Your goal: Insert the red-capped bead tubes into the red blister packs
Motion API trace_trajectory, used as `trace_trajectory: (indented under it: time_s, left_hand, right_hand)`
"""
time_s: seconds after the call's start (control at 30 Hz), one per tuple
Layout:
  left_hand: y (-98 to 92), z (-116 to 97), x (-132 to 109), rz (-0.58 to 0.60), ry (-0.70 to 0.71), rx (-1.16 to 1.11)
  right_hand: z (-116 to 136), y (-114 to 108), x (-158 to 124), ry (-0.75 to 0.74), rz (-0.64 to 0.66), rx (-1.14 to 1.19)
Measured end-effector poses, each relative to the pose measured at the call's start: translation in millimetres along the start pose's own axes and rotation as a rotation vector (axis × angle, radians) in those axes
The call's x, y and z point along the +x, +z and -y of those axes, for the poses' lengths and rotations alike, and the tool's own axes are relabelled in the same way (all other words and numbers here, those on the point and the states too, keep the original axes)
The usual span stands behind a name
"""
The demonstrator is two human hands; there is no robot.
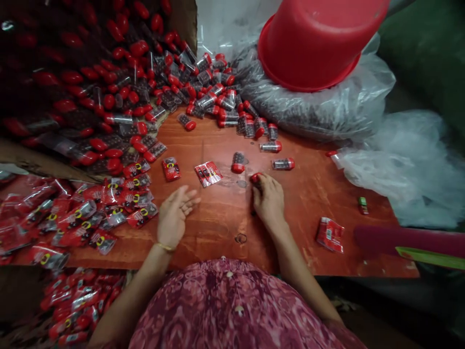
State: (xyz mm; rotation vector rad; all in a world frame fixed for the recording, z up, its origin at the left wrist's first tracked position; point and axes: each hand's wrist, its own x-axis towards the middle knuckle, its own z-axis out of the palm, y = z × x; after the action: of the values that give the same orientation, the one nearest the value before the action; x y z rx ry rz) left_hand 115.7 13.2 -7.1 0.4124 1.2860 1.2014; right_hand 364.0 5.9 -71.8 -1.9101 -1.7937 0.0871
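Observation:
My right hand (269, 199) is closed around a small red-capped container (256, 177); only its red end shows clearly, and the fingers hide most of the rest. My left hand (173, 217) holds nothing, its fingers apart just above the table. Past the fingertips of my left hand lies a flat red printed packet (208, 174). To its left is a filled red pouch (171, 169). A clear container with dark contents and a red cap (238, 162) lies between the flat packet and my right hand. Another such container (283, 164) lies on its side farther right.
Many red-capped containers (123, 116) spill from a cardboard box at the upper left. Red printed pouches (72, 218) are heaped at the left edge. A red bucket (319, 43) sits on a filled plastic bag (312, 111). A red packet (330, 235) lies at right.

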Motion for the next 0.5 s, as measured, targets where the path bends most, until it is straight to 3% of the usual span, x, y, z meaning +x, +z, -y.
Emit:
trace_trajectory:
  time_s: [0.1, 0.17, 0.3, 0.5]
  left_hand:
    - [27.6, 14, 21, 0.127, 0.509, 0.699]
    - [39.7, 17, 41, 0.155, 0.716, 1.087]
    - [45.6, 17, 67, 0.175, 0.744, 1.504]
    - [35.7, 22, 67, 0.158, 0.750, 1.485]
  right_hand:
    - [19, 12, -5, -0.028, -0.044, -0.016]
    - [24, 15, -6, -0.028, -0.065, -0.006]
    - [20, 14, -7, -0.047, -0.092, 0.029]
    - [29, 2, -4, -0.069, -0.192, 0.096]
